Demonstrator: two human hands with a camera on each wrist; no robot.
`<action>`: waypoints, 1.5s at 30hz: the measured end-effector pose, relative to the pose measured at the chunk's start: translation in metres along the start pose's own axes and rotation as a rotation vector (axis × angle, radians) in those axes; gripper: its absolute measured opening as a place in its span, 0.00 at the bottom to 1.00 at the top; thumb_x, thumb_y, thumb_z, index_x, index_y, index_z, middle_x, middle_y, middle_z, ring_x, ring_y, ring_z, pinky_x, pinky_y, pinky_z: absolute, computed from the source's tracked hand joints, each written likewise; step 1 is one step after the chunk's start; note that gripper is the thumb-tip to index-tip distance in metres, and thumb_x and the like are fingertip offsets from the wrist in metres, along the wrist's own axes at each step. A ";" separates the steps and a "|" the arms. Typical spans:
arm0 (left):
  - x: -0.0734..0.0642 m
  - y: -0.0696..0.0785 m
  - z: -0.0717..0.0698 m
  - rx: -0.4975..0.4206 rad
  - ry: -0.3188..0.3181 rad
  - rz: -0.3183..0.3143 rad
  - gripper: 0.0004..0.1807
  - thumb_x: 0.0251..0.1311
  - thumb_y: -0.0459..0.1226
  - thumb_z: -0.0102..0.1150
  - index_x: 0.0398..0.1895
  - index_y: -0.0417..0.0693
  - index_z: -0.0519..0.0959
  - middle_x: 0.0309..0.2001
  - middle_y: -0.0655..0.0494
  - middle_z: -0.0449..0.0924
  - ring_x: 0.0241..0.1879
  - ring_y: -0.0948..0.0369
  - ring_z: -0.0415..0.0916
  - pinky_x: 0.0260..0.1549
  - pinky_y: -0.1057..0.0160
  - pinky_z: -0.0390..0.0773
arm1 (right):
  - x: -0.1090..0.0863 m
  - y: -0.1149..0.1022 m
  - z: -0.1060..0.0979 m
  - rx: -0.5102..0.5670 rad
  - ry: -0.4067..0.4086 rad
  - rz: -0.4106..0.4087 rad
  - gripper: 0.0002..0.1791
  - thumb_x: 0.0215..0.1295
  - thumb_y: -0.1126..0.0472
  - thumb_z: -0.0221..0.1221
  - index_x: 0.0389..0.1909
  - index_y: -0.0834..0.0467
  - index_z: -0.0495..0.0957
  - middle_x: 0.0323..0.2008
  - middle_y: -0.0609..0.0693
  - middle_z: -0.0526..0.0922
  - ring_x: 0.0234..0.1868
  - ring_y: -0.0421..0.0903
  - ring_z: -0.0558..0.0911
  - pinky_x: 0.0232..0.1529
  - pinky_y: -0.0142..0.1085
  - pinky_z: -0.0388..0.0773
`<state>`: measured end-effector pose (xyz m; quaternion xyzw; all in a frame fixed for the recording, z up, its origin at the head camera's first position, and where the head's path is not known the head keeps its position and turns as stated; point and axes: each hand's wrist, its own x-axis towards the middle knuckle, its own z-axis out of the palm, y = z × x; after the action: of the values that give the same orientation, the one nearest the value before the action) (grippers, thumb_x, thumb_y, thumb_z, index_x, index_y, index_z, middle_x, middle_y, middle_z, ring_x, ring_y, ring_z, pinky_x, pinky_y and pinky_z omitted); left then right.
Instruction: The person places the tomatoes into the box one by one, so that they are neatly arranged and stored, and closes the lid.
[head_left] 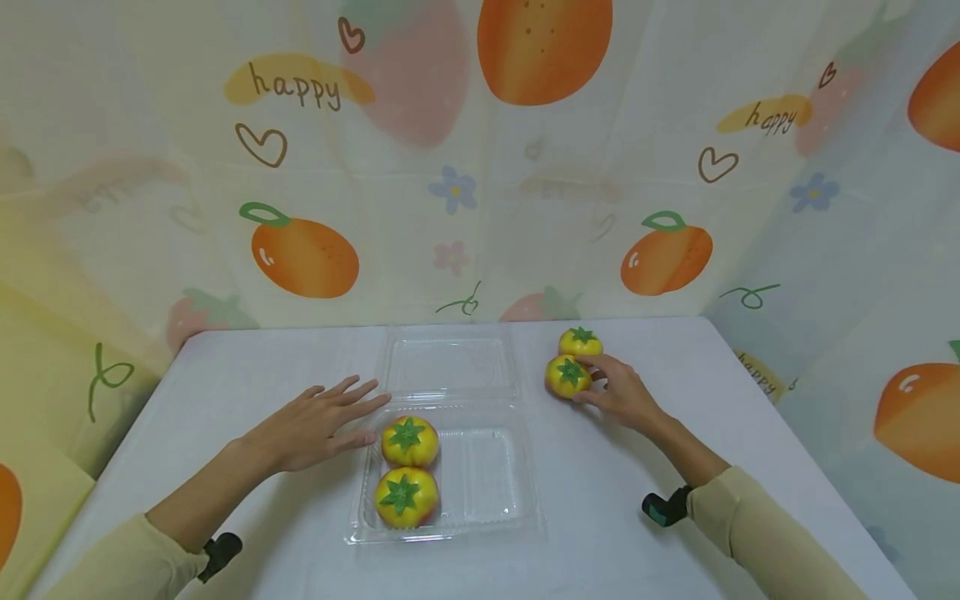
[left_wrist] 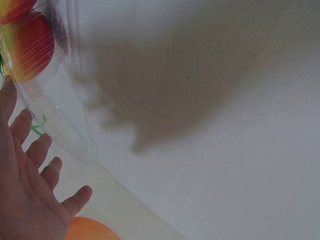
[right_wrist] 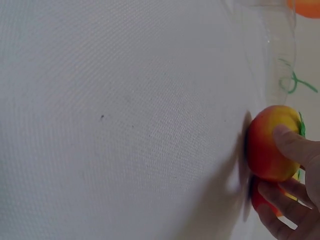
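Note:
My right hand (head_left: pixel 622 396) holds the nearer of two yellow-red persimmons (head_left: pixel 567 377) with star-shaped green tops, thumb on one side and fingers on the other. The right wrist view shows this persimmon (right_wrist: pixel 272 142) on the white surface. Just behind it sits the second persimmon (head_left: pixel 581 341), partly covered by the first. Two more persimmons, one (head_left: pixel 409 441) behind the other (head_left: pixel 406 497), fill the left side of a clear plastic clamshell box (head_left: pixel 487 475). My left hand (head_left: pixel 322 427) hovers at the box's left edge, fingers spread and holding nothing.
The box's clear lid (head_left: pixel 450 367) lies folded back behind it on the white table (head_left: pixel 615 508). A fruit-printed curtain (head_left: pixel 450 208) hangs along the table's back and sides. Dark wrist cameras sit under both sleeves.

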<state>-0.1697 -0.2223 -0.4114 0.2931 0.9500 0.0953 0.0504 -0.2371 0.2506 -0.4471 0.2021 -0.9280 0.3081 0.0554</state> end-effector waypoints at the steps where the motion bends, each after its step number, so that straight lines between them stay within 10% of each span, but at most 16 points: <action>1: 0.000 0.000 0.000 0.001 0.002 0.005 0.34 0.70 0.61 0.47 0.75 0.58 0.65 0.75 0.48 0.61 0.74 0.40 0.53 0.64 0.30 0.58 | 0.000 -0.001 0.000 -0.002 -0.001 0.002 0.33 0.53 0.63 0.74 0.60 0.66 0.75 0.48 0.61 0.82 0.46 0.58 0.83 0.46 0.51 0.82; 25: 0.001 -0.001 0.000 0.011 0.016 0.023 0.34 0.70 0.60 0.47 0.75 0.57 0.65 0.74 0.47 0.61 0.74 0.40 0.53 0.63 0.30 0.60 | 0.005 -0.026 -0.024 -0.101 -0.101 -0.053 0.33 0.55 0.61 0.74 0.62 0.63 0.76 0.50 0.57 0.82 0.46 0.52 0.83 0.46 0.47 0.82; 45: 0.001 0.000 -0.002 0.016 0.016 0.024 0.34 0.70 0.60 0.46 0.74 0.56 0.66 0.74 0.47 0.62 0.73 0.40 0.54 0.62 0.31 0.61 | 0.015 -0.082 -0.032 -0.067 -0.165 -0.254 0.34 0.54 0.59 0.74 0.63 0.58 0.76 0.50 0.49 0.82 0.48 0.46 0.80 0.49 0.42 0.82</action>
<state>-0.1703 -0.2219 -0.4097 0.3042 0.9474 0.0907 0.0394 -0.2174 0.2044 -0.3731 0.3405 -0.9061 0.2499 0.0243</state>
